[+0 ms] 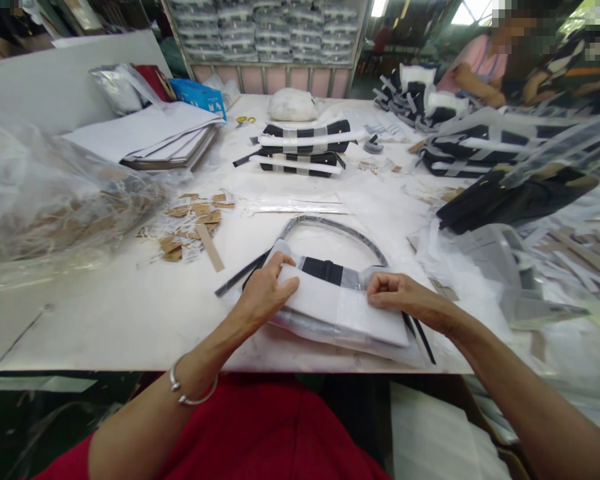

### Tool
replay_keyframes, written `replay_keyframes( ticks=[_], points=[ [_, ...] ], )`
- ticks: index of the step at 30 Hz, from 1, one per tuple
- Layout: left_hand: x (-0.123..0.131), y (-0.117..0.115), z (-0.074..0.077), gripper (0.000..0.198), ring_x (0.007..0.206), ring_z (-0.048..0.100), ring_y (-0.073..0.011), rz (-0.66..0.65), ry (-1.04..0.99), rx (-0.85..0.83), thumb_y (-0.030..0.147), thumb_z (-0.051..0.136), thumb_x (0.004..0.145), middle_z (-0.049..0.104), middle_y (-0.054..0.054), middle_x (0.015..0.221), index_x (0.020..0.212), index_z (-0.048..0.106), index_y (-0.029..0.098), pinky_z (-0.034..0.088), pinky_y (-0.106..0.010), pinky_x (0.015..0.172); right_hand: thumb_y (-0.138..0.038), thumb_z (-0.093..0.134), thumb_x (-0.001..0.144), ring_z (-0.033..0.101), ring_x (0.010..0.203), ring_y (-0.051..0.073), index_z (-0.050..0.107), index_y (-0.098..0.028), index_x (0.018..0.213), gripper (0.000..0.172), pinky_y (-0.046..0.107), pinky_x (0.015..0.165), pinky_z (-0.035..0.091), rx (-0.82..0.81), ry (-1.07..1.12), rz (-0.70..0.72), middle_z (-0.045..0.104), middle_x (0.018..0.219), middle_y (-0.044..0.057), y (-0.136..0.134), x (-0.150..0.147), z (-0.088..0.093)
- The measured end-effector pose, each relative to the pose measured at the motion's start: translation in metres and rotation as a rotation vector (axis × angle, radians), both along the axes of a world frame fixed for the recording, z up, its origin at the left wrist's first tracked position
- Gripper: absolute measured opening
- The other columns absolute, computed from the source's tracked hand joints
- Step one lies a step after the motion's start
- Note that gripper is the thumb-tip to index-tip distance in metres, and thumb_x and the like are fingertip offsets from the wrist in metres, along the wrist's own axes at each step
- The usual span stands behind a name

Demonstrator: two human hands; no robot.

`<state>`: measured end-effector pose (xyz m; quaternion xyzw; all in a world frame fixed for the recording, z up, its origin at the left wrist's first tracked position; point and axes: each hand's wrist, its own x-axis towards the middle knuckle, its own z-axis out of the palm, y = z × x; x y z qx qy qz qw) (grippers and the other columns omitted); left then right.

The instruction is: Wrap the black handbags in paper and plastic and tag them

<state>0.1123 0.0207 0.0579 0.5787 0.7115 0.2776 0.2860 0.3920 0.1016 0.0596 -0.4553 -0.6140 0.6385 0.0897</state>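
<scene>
In front of me lies a black handbag (pixel 323 269), partly covered by a white foam sheet (pixel 340 308) and clear plastic. Its wrapped handle (pixel 337 227) arches away from me on the table. My left hand (pixel 271 283) grips the sheet's left end, the thumb on top. At the upper right edge of the same sheet, the fingers of my right hand (pixel 393 292) are curled in a pinch; their tips are partly hidden. Dark straps (pixel 240 275) stick out at both sides of the bag.
Cardboard tags (pixel 195 223) and a large plastic bag (pixel 65 200) lie left. Wrapped handbags (pixel 303 140) are stacked ahead, with yellow-handled scissors (pixel 245 121) nearby. A tape dispenser (pixel 510 273), paper scraps and more bags crowd the right. A person (pixel 480 70) works at the far right.
</scene>
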Motion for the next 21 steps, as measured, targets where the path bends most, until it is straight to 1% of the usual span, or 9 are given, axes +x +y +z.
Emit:
replay_keyframes(
  ticks=[5,9,11,12,14,16,17,19,21],
  points=[
    [-0.002,-0.003,-0.003,0.016,0.047,0.036,-0.0123,0.008,-0.119,0.034,0.025,0.050,0.071,0.035,0.009,0.050,0.086,0.055,0.023,0.023,-0.024,0.050,-0.036,0.071,0.068,0.050,0.063,0.012,0.063,-0.019,0.073,0.020,0.025,0.057,0.037,0.055,-0.066,0.025,0.058,0.069,-0.002,-0.002,-0.003,0.000],
    [-0.002,-0.003,-0.006,0.014,0.047,0.035,-0.0114,0.002,-0.194,0.053,0.022,0.050,0.069,0.036,0.009,0.050,0.083,0.054,0.022,0.022,-0.023,0.049,-0.037,0.070,0.068,0.052,0.063,0.013,0.065,-0.018,0.073,0.020,0.026,0.058,0.039,0.084,-0.121,0.028,0.060,0.069,-0.002,-0.005,-0.004,-0.001],
    [-0.003,-0.003,-0.007,0.013,0.049,0.037,-0.0114,0.016,-0.228,0.068,0.024,0.052,0.071,0.038,0.009,0.052,0.084,0.055,0.021,0.023,-0.023,0.050,-0.039,0.069,0.068,0.054,0.064,0.015,0.067,-0.019,0.073,0.022,0.028,0.059,0.041,0.110,-0.187,0.029,0.062,0.068,-0.001,-0.005,-0.004,0.003],
    [-0.003,-0.004,-0.008,0.013,0.049,0.037,-0.0115,0.032,-0.255,0.084,0.026,0.053,0.074,0.038,0.009,0.053,0.086,0.056,0.021,0.024,-0.023,0.050,-0.041,0.068,0.069,0.056,0.065,0.017,0.068,-0.019,0.073,0.022,0.029,0.060,0.043,0.155,-0.236,0.023,0.064,0.068,0.000,-0.006,-0.004,0.008],
    [-0.004,-0.006,-0.010,0.018,0.049,0.037,-0.0115,0.062,-0.331,0.132,0.033,0.054,0.080,0.036,0.009,0.053,0.092,0.056,0.021,0.025,-0.023,0.052,-0.042,0.068,0.070,0.060,0.071,0.022,0.070,-0.021,0.073,0.021,0.033,0.064,0.046,0.337,-0.335,-0.026,0.068,0.073,0.003,-0.007,-0.011,0.019],
    [-0.004,-0.009,-0.011,0.027,0.050,0.037,-0.0116,0.073,-0.417,0.193,0.042,0.053,0.086,0.034,0.009,0.054,0.100,0.056,0.020,0.027,-0.023,0.053,-0.040,0.067,0.073,0.062,0.078,0.025,0.071,-0.024,0.074,0.016,0.037,0.071,0.048,0.565,-0.380,-0.102,0.071,0.080,0.004,-0.012,-0.028,0.033],
    [-0.004,-0.011,-0.012,0.031,0.051,0.038,-0.0118,0.067,-0.452,0.219,0.046,0.051,0.088,0.035,0.009,0.055,0.104,0.055,0.020,0.028,-0.023,0.054,-0.039,0.066,0.075,0.062,0.081,0.026,0.072,-0.026,0.077,0.015,0.038,0.076,0.048,0.649,-0.367,-0.126,0.072,0.084,0.005,-0.016,-0.041,0.039],
    [-0.005,-0.014,-0.011,0.035,0.052,0.039,-0.0120,0.048,-0.481,0.255,0.049,0.049,0.090,0.037,0.008,0.057,0.108,0.055,0.019,0.030,-0.023,0.055,-0.038,0.063,0.079,0.063,0.091,0.027,0.073,-0.027,0.086,0.016,0.040,0.087,0.047,0.715,-0.288,-0.108,0.073,0.095,0.004,-0.026,-0.073,0.045],
    [-0.006,-0.018,-0.008,0.035,0.053,0.041,-0.0124,0.017,-0.465,0.273,0.049,0.047,0.092,0.040,0.007,0.058,0.109,0.055,0.019,0.033,-0.023,0.056,-0.037,0.063,0.080,0.062,0.103,0.028,0.071,-0.027,0.100,0.024,0.041,0.097,0.043,0.690,-0.189,-0.039,0.071,0.108,0.004,-0.035,-0.105,0.042]
  ],
)
